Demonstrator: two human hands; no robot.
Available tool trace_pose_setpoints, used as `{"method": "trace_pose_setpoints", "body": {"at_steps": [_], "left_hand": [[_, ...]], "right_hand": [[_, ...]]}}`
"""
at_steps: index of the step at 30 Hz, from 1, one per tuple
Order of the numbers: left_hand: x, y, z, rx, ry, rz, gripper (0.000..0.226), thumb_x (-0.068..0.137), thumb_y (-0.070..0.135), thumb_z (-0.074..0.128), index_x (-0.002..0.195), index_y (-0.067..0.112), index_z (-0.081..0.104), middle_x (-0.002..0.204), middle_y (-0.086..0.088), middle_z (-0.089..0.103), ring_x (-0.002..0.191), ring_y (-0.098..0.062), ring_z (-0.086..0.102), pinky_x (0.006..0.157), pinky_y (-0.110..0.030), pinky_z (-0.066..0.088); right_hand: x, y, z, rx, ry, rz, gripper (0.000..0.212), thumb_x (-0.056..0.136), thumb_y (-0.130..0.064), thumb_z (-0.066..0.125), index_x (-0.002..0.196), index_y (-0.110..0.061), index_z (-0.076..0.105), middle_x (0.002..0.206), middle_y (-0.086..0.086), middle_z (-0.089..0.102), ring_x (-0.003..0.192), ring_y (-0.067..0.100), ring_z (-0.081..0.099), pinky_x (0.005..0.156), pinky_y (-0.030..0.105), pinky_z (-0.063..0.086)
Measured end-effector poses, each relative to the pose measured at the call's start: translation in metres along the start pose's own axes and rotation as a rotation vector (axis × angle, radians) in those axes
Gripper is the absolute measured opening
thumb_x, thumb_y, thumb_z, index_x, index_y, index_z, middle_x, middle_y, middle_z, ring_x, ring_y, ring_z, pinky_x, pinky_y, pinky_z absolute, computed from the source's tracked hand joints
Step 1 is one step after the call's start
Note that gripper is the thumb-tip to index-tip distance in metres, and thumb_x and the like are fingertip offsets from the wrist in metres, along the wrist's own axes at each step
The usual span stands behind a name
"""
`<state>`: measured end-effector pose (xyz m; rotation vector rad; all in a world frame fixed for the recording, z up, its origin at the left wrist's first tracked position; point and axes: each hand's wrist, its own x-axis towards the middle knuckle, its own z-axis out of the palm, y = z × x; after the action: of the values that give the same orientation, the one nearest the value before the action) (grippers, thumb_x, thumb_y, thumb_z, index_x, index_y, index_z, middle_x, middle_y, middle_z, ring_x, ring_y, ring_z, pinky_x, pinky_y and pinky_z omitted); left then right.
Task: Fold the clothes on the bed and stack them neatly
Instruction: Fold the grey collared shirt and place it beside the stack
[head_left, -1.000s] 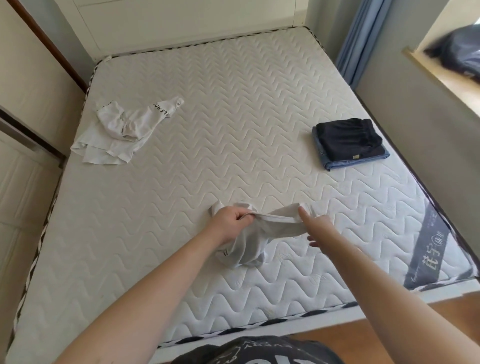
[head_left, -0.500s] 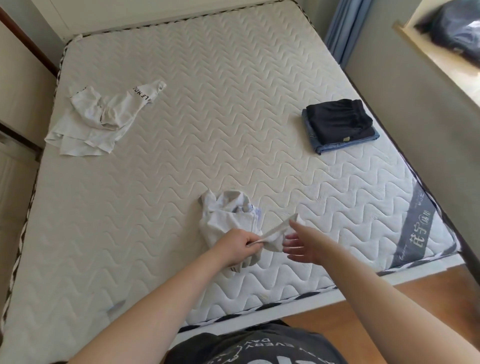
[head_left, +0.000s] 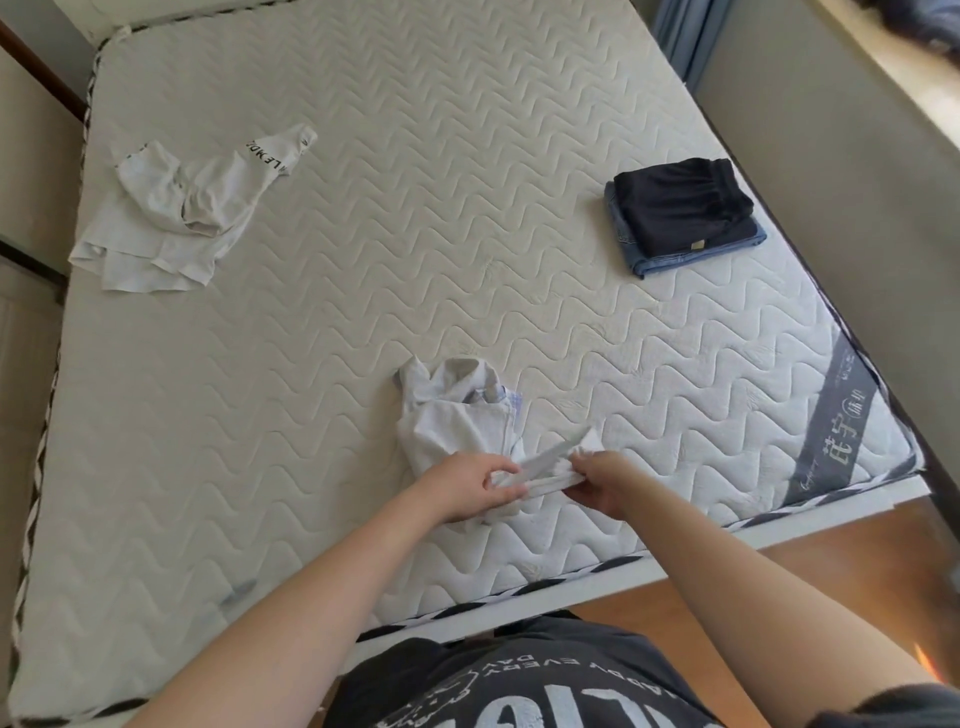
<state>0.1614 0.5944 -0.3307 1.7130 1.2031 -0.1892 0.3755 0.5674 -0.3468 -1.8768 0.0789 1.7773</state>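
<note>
A crumpled white garment (head_left: 457, 415) lies near the front edge of the quilted mattress (head_left: 415, 234). My left hand (head_left: 462, 486) grips one end of a stretched strip of its fabric, and my right hand (head_left: 605, 480) pinches the other end, a short way apart. A second white garment (head_left: 176, 218) with black lettering lies unfolded at the far left. At the right side sits a folded stack (head_left: 680, 218), a dark piece on top of blue denim.
A blue curtain (head_left: 680, 36) hangs beyond the bed's far right corner. A wall and window ledge (head_left: 883, 78) run along the right. Wooden floor (head_left: 779, 571) shows at the foot of the bed. A cabinet stands along the left side.
The white garment has dropped from bunched under my hands to lying on the mattress. Both hands drew nearer the front edge, and my right hand has closed on the fabric strip.
</note>
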Motion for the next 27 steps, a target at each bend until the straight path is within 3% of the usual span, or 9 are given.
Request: {"method": "trace_pose_setpoints", "body": {"at_steps": [2,4,9,13,18,24,27], "left_hand": [[0.008,-0.015,0.002,0.017,0.07,-0.149,0.046,0.094,0.058,0.044,0.13,0.032,0.056,0.12,0.001,0.066,0.109,-0.017,0.061,0.09,-0.03,0.045],[0.015,-0.03,0.005,0.045,0.134,-0.274,0.044,0.099,0.047,0.044,0.134,0.022,0.051,0.133,-0.006,0.059,0.119,-0.025,0.056,0.096,-0.032,0.044],[0.026,-0.053,0.013,0.078,0.16,-0.391,0.033,0.095,0.038,0.054,0.121,0.019,0.059,0.119,-0.005,0.065,0.107,-0.024,0.061,0.087,-0.028,0.045],[0.044,-0.06,0.015,0.082,0.122,-0.423,0.026,0.095,0.035,0.053,0.113,0.018,0.063,0.117,-0.003,0.066,0.109,-0.023,0.06,0.094,-0.03,0.047],[0.082,-0.06,0.013,0.015,0.123,-0.379,0.022,0.096,0.028,0.049,0.11,0.018,0.064,0.108,-0.005,0.067,0.088,-0.022,0.062,0.076,-0.029,0.05],[0.143,-0.055,0.021,0.009,0.137,-0.329,0.039,0.098,0.022,0.043,0.135,0.019,0.051,0.117,-0.012,0.065,0.104,-0.029,0.061,0.079,-0.032,0.049],[0.174,-0.051,0.028,0.055,0.1,-0.319,0.056,0.096,0.019,0.042,0.15,0.029,0.031,0.116,-0.017,0.064,0.104,-0.032,0.06,0.079,-0.033,0.045]], "right_hand": [[0.004,-0.001,-0.006,-0.008,-0.019,-0.013,0.014,0.103,-0.014,0.049,0.091,-0.007,0.053,0.075,0.009,0.053,0.063,0.016,0.052,0.039,0.021,0.05],[0.008,-0.001,-0.01,-0.075,-0.044,-0.007,0.015,0.102,-0.017,0.051,0.092,-0.007,0.054,0.074,0.008,0.053,0.061,0.015,0.052,0.04,0.02,0.05],[0.017,0.003,-0.007,-0.086,-0.083,-0.055,0.012,0.098,-0.012,0.058,0.094,0.0,0.058,0.082,0.011,0.061,0.07,0.017,0.061,0.05,0.022,0.055],[0.025,0.004,-0.007,-0.103,-0.13,-0.077,0.006,0.094,0.001,0.06,0.099,0.003,0.06,0.093,0.014,0.067,0.078,0.018,0.067,0.056,0.021,0.056],[0.04,0.009,-0.009,-0.152,-0.101,-0.143,0.003,0.093,0.0,0.062,0.095,0.001,0.063,0.094,0.016,0.069,0.081,0.02,0.069,0.061,0.021,0.057],[0.07,0.002,-0.014,-0.301,-0.025,-0.229,0.014,0.09,-0.006,0.068,0.096,0.005,0.062,0.098,0.023,0.067,0.089,0.028,0.069,0.072,0.029,0.06],[0.079,-0.004,-0.016,-0.264,-0.035,-0.255,0.011,0.085,-0.003,0.073,0.093,0.002,0.067,0.093,0.02,0.071,0.082,0.025,0.071,0.064,0.024,0.059]]}}
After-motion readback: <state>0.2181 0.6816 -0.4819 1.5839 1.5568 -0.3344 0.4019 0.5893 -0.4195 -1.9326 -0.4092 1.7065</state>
